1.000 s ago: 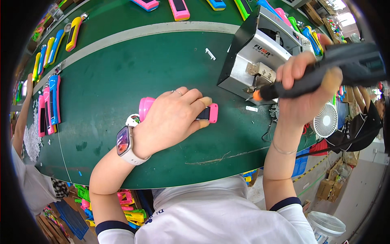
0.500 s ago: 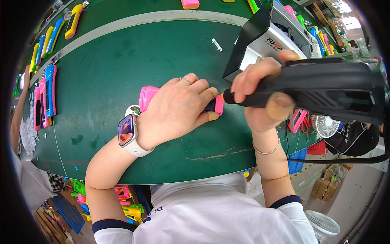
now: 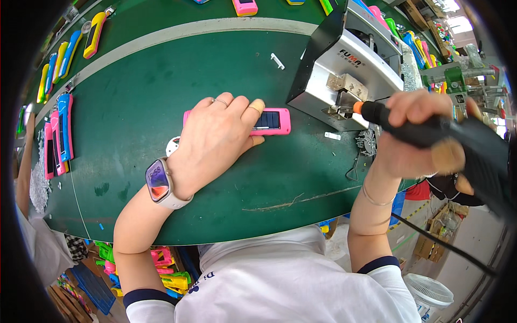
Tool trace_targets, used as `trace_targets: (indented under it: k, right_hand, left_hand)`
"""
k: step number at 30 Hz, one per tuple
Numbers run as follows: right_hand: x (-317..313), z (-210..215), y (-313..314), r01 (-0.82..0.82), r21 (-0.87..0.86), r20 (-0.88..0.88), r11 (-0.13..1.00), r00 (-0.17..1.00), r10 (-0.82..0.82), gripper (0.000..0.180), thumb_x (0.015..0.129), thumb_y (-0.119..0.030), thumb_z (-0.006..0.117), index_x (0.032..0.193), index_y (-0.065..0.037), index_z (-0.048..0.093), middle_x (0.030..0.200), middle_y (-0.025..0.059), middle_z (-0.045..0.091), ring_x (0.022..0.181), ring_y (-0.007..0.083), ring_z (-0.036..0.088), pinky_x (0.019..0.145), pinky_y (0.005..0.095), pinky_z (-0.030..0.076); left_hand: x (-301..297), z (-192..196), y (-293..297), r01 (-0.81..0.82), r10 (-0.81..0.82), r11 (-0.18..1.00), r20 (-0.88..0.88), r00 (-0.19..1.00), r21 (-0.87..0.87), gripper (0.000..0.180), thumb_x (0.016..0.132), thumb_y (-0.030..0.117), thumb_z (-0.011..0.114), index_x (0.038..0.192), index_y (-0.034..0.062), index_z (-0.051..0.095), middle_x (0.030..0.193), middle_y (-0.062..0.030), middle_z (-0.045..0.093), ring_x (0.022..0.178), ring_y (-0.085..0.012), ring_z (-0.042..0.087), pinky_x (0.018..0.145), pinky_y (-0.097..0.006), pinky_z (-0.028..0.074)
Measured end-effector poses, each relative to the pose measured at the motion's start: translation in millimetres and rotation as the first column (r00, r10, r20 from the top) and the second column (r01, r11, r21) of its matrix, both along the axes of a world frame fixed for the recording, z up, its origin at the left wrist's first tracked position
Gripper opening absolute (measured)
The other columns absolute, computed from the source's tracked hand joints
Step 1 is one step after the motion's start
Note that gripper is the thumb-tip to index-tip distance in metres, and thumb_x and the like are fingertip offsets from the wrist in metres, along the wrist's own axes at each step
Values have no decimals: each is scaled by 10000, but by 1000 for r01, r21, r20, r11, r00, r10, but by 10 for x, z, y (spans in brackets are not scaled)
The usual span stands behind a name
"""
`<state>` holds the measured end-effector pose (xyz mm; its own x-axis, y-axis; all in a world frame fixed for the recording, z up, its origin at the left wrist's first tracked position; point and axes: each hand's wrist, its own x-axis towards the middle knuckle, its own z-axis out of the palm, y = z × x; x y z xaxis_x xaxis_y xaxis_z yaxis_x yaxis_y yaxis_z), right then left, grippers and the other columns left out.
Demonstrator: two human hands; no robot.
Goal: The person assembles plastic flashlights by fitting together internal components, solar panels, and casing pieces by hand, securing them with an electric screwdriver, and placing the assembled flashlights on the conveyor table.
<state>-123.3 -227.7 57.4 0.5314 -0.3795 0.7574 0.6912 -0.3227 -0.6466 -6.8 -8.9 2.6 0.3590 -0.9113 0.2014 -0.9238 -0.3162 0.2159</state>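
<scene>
My left hand [image 3: 215, 132] lies over a pink flashlight [image 3: 284, 121] on the green table, fingers curled round its body and holding it down. The dark solar panel on the flashlight shows beyond my fingertips; much of the rest is under my palm. In my right hand [image 3: 414, 142] is a black electric screwdriver [image 3: 375, 114], somewhat blurred by motion. Its orange-collared tip is at the front outlet of a silver and black screw feeder [image 3: 315, 81]. Whether a screw sits on the bit is too small to tell.
Pink and blue flashlights [image 3: 65, 126] stand in a row at the left, with yellow ones [image 3: 95, 35] farther back. A small white clip [image 3: 277, 61] and a white plate [image 3: 333, 135] lie near the feeder. The screwdriver's cable [image 3: 441, 242] hangs at the right. A co-worker's arm [image 3: 22, 156] shows at the far left.
The screwdriver has moved off the flashlight's end, rightward to the feeder's outlet. My left hand has shifted slightly left with the flashlight, which now lies flatter with its panel more exposed.
</scene>
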Motion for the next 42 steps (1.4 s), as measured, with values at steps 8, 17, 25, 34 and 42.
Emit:
trace_targets:
  k: [8, 17, 25, 34, 42]
  right_hand:
    - [189, 57, 54, -125, 232, -133, 965, 978, 159, 634, 904, -528, 464, 1320, -78, 298, 702, 48, 490, 523, 142, 464, 562, 313, 429]
    - [207, -232, 455, -234, 278, -146, 932, 948, 282, 695, 857, -557, 497, 1337, -102, 281, 683, 65, 501, 476, 181, 486, 481, 327, 443]
    - [267, -421, 529, -194, 173, -273, 966, 933, 236, 664, 832, -468, 615, 1294, -99, 314, 682, 74, 509, 496, 185, 502, 505, 332, 453]
    - [-93, -121, 399, 144, 32, -261, 989, 956, -131, 768, 850, -513, 580, 1319, 32, 311, 868, 128, 605, 612, 225, 597, 666, 370, 522]
    - [-252, -364, 795, -166, -705, -558, 690, 731, -394, 454, 672, -289, 757, 1035, -59, 611, 1047, 81, 570, 947, 284, 527, 809, 369, 440]
  left_hand:
    - [-2, -33, 7, -28, 29, 998, 17, 999, -58, 484, 704, 269, 725, 1115, 51, 589, 902, -52, 580, 808, -224, 560, 708, -333, 445]
    - [2, -70, -8, -32, 33, 997, 10, 999, -67, 467, 716, 270, 719, 1109, 52, 591, 894, -53, 571, 796, -218, 562, 679, -329, 448]
    - [-12, -58, -12, -42, 44, 997, 24, 999, -60, 465, 726, 278, 704, 1121, 61, 587, 904, -42, 573, 802, -213, 565, 676, -325, 451]
    - [-142, 79, 486, -51, 50, 993, -20, 999, -106, 470, 698, 275, 710, 1095, 50, 599, 912, -75, 586, 852, -247, 554, 816, -368, 422]
    - [-219, -80, 653, -67, 40, 974, -125, 991, -217, 436, 676, 248, 731, 1036, 40, 600, 951, -85, 584, 881, -270, 548, 823, -394, 421]
